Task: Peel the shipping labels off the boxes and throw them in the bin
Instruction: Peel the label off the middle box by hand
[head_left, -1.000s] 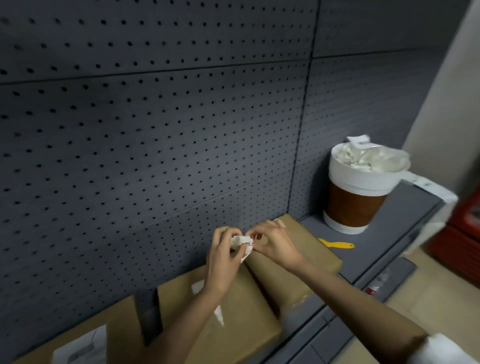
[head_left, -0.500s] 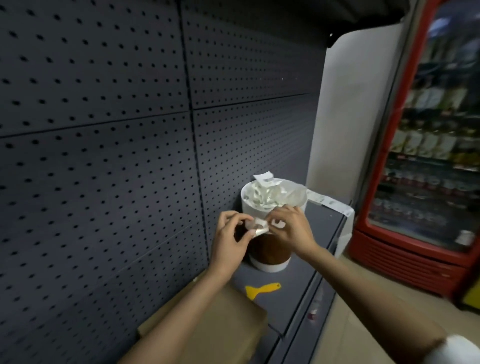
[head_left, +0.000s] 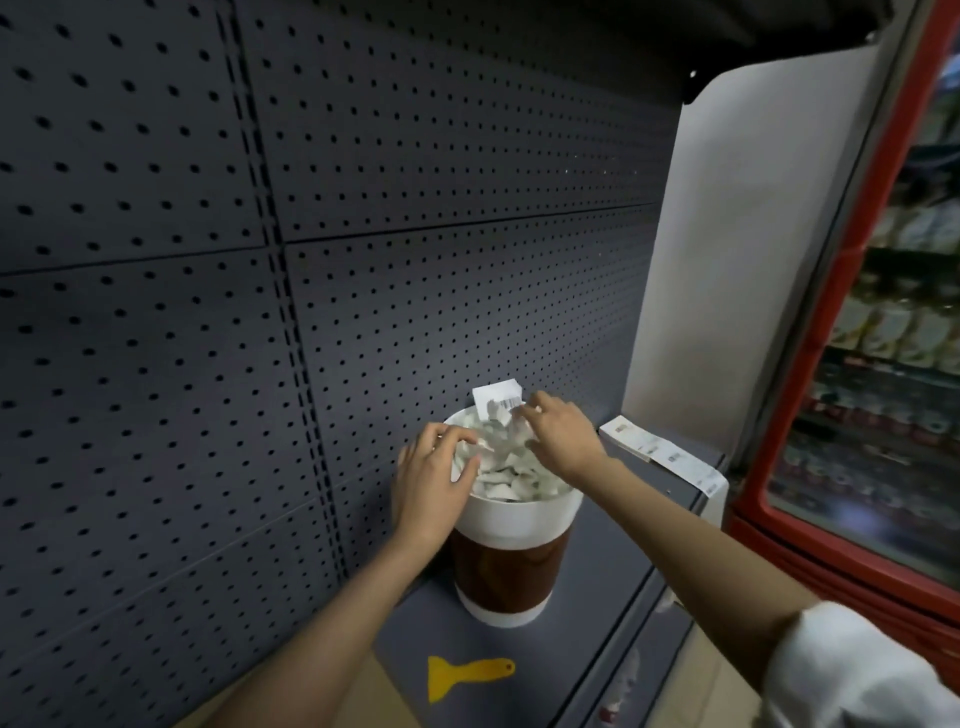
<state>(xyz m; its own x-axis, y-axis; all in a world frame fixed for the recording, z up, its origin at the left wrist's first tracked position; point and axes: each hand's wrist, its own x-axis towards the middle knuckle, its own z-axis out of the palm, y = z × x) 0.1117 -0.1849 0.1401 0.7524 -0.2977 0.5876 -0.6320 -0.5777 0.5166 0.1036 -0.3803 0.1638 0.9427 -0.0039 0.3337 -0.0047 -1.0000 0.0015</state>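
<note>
A white bin with a brown band (head_left: 511, 566) stands on the dark shelf (head_left: 597, 571), heaped with crumpled white labels (head_left: 511, 475). One label with a barcode (head_left: 496, 397) sticks up at its far rim. My left hand (head_left: 431, 483) rests over the bin's left rim with its fingers curled; a small white scrap sits at its fingertips, and I cannot tell whether it is held. My right hand (head_left: 558, 434) hovers over the far right of the heap, fingers spread and pointing down onto the paper. A corner of a cardboard box (head_left: 395, 712) shows at the bottom edge.
A yellow plastic scraper (head_left: 467, 673) lies on the shelf in front of the bin. A strip of white price labels (head_left: 660, 452) hangs over the shelf's right end. Dark pegboard (head_left: 260, 312) backs the shelf. A red drinks fridge (head_left: 857, 364) stands to the right.
My view and both hands swung right from the boxes to the bin. The hands held one crumpled label together; now they are apart above the heap.
</note>
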